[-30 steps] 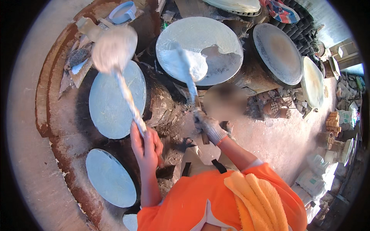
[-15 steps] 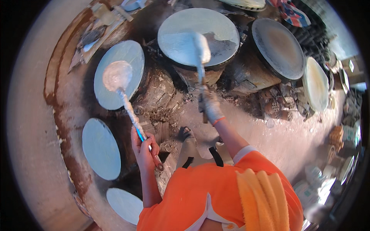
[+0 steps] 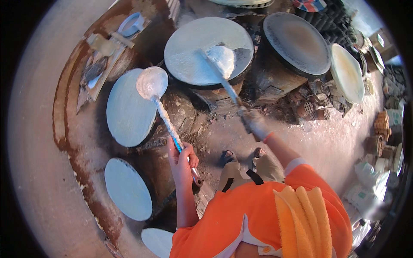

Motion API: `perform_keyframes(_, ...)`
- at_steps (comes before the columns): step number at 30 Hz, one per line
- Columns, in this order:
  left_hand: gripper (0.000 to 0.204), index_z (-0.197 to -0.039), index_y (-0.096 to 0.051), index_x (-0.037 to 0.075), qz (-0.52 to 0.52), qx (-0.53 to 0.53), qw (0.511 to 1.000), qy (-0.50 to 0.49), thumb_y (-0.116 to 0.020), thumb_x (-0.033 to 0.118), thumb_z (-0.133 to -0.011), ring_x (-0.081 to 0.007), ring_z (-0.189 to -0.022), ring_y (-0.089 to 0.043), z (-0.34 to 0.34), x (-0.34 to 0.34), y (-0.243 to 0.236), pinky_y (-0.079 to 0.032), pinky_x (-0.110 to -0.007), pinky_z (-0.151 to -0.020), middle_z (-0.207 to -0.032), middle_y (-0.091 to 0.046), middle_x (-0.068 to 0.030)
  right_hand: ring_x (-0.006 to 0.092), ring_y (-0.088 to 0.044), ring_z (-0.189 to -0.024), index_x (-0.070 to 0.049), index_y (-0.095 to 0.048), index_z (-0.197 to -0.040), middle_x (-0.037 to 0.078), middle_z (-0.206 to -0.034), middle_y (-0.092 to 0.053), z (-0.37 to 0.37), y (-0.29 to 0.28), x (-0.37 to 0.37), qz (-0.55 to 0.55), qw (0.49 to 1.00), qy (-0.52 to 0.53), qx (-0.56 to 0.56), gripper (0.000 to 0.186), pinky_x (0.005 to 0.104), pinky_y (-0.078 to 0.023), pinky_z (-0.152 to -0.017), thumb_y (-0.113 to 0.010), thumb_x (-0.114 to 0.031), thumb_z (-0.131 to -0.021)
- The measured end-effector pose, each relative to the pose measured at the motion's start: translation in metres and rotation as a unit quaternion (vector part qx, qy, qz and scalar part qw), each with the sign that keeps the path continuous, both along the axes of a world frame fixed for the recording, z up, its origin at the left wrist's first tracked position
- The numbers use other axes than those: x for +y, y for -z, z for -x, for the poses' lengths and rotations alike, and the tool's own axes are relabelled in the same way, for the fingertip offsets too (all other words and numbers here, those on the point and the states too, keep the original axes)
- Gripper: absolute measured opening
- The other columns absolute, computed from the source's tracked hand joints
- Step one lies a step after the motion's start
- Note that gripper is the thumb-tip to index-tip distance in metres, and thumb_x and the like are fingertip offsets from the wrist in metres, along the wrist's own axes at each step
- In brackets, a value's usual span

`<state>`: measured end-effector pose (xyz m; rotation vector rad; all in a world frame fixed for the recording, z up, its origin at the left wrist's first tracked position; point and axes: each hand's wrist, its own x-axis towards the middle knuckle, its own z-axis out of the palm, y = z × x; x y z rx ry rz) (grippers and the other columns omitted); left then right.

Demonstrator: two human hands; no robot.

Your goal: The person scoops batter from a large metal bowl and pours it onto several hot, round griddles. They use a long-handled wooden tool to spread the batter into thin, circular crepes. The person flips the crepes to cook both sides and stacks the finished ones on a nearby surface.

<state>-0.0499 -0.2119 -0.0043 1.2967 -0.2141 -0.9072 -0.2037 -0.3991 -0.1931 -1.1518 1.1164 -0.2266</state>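
Note:
My left hand (image 3: 183, 159) is closed around the handle of a long ladle (image 3: 152, 82) crusted with pale batter. The ladle's bowl hangs over the right edge of the left griddle (image 3: 131, 114), which is coated in a pale layer. In a dirty glove, my right hand (image 3: 254, 122) grips a long-handled spreader (image 3: 222, 61). Its pale, blurred head rests on the right part of the middle griddle (image 3: 189, 45). Pale batter covers most of that round surface, with a dark bare patch beside the spreader head at the right.
More pale-coated griddles (image 3: 128, 189) curve round at the lower left. A dark griddle (image 3: 297, 43) stands right of the middle one, and beyond it leans a pale round disc (image 3: 347, 73). Perforated briquettes (image 3: 306, 109) lie on the floor below. A blue dipper (image 3: 130, 24) sits at the upper left.
The ladle has moved from above the left griddle to its right edge, closer to the middle one. On the middle griddle the dark bare patch shows smaller. The whole view has shifted.

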Motion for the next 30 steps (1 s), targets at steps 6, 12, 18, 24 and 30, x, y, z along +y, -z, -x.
perform_keyframes(6,0.050,-0.126,-0.034,0.012,0.001,0.015,0.998,0.054,-0.043,-0.002,-0.080,-0.0046,-0.040,-0.034,0.001,-0.040,0.004,-0.029,-0.020,-0.037,-0.069,-0.044,-0.0009,0.0064,-0.037,-0.040,-0.010,-0.050,-0.091,-0.004,-0.056,-0.041,0.023,0.022,-0.038,0.125,0.985,-0.082,-0.091,0.032,0.0215,-0.033,-0.032,-0.047,-0.041,-0.089)
perform_keyframes(12,0.053,-0.128,-0.034,0.013,-0.046,-0.013,0.998,0.052,-0.048,-0.004,-0.080,-0.0034,-0.041,-0.034,0.017,-0.078,0.004,-0.028,-0.020,-0.037,-0.075,-0.045,0.0000,0.0060,-0.040,-0.039,-0.001,-0.053,-0.104,-0.005,-0.055,-0.043,0.067,0.060,-0.072,-0.047,0.986,-0.063,-0.144,0.035,0.0235,-0.035,-0.033,-0.047,-0.033,-0.090)
perform_keyframes(18,0.058,-0.132,-0.031,0.013,-0.057,0.016,0.996,0.067,-0.050,-0.004,-0.080,-0.0035,-0.041,-0.034,0.025,-0.126,0.002,-0.028,-0.020,-0.037,-0.077,-0.048,-0.0003,0.0087,-0.045,-0.041,0.000,-0.057,-0.099,-0.002,-0.060,-0.051,0.050,0.033,-0.110,0.119,0.987,-0.102,-0.032,0.032,0.0239,-0.037,-0.034,-0.050,-0.029,-0.088)
perform_keyframes(24,0.044,-0.129,-0.035,0.013,-0.050,0.036,0.993,0.098,-0.044,0.002,-0.087,-0.0038,-0.039,-0.033,0.000,-0.125,0.013,-0.027,-0.019,-0.037,-0.063,-0.043,-0.0001,0.0144,-0.055,-0.057,-0.002,-0.055,-0.106,0.004,-0.078,-0.060,0.043,0.046,-0.137,0.236,0.969,-0.002,-0.074,0.024,0.0296,-0.046,-0.046,-0.048,-0.007,-0.084)
perform_keyframes(30,0.035,-0.123,-0.039,0.013,-0.009,0.106,0.978,0.180,-0.043,0.006,-0.089,-0.0048,-0.038,-0.032,-0.036,-0.147,0.024,-0.029,-0.020,-0.037,-0.067,-0.045,-0.0017,0.0223,-0.054,-0.071,-0.008,-0.051,-0.117,0.008,-0.090,-0.058,0.003,0.092,-0.119,0.498,0.867,-0.022,0.020,0.032,0.0316,-0.047,-0.059,-0.047,-0.019,-0.087)
